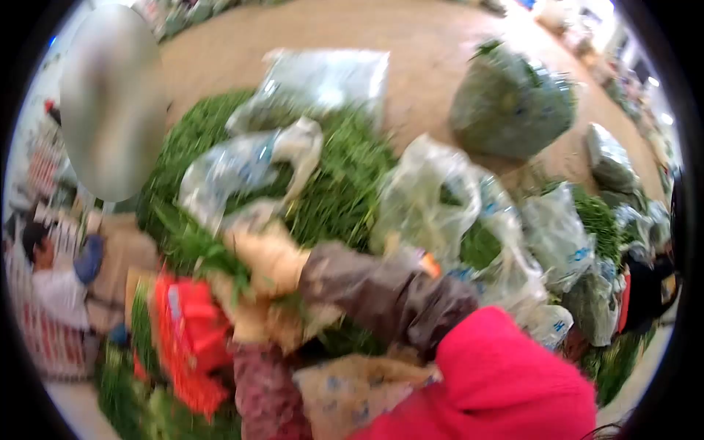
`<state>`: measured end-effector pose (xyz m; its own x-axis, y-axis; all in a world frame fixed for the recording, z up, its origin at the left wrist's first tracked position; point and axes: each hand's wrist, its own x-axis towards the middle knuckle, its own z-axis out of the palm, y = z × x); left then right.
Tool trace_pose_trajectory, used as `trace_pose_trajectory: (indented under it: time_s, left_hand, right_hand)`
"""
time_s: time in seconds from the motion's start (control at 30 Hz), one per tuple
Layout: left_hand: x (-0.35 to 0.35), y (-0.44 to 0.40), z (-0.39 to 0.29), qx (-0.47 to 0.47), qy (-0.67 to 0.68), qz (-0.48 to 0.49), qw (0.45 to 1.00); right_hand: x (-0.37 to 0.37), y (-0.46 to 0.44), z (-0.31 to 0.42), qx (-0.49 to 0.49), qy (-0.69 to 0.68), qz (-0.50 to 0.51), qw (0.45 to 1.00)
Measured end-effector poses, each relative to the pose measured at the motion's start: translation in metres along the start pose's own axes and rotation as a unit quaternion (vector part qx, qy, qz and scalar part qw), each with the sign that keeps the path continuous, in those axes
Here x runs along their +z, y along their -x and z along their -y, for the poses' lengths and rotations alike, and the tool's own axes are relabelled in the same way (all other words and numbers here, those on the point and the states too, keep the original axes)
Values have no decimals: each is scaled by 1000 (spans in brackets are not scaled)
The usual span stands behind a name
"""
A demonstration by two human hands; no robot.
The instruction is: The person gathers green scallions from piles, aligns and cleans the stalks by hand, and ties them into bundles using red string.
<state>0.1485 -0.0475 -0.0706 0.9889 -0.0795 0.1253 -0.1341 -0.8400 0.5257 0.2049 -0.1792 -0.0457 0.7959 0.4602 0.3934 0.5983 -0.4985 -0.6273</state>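
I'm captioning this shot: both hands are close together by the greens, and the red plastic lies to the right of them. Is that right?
Not quite: the head view shows the red plastic to their left. The left hand and right hand are close together by the greens, as you say.

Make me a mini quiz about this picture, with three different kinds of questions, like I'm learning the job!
1. True or false: the red plastic is left of the right hand.
2. What colour is the big sleeve at the bottom: a) blue, b) white, c) bright pink?
3. Fill in: beside the hands, green ____ poke out.

Key: 1 true; 2 c; 3 leaves.
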Motion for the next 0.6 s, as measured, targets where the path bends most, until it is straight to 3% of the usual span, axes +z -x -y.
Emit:
trace_pose_trajectory:
  time_s: [0.03,0.07,0.1,0.17,0.23,0.27,0.3,0.37,0.4,0.43,0.5,0.53,0.6]
  left_hand:
    - [-1,0,0,-9,24,5,1000]
    - [1,1,0,-24,63,3,998]
    - [1,6,3,-47,122,-13,991]
    - [4,17,11,-75,313,-136,937]
    - [-21,40,4,-95,290,-175,936]
    - [-29,51,-3,-107,281,-208,930]
    - [-29,61,-4,-97,385,-200,896]
    - [-29,86,-13,-85,600,-82,792]
    - [-23,99,-4,-109,673,57,730]
    - [-14,109,10,-130,725,196,648]
    - [14,132,-3,-117,776,284,550]
    - [28,143,-13,-121,774,290,550]
    - [51,160,-34,-207,866,211,404]
  right_hand:
    - [8,1,3,96,-104,11,990]
    - [15,-2,0,125,-93,-58,986]
    - [-46,-12,26,369,-252,138,884]
    - [-22,-22,4,258,-283,12,924]
    - [-24,-16,4,242,-259,30,935]
    - [-16,-11,1,160,-284,37,945]
    - [-12,-6,-4,87,-233,62,967]
    - [23,16,-20,30,-187,16,982]
    - [43,22,-32,28,-258,32,965]
    - [13,32,-8,111,-316,48,941]
    - [13,57,1,52,-413,-12,909]
    - [17,66,4,9,-377,-14,926]
    - [6,83,19,-97,-262,-12,960]
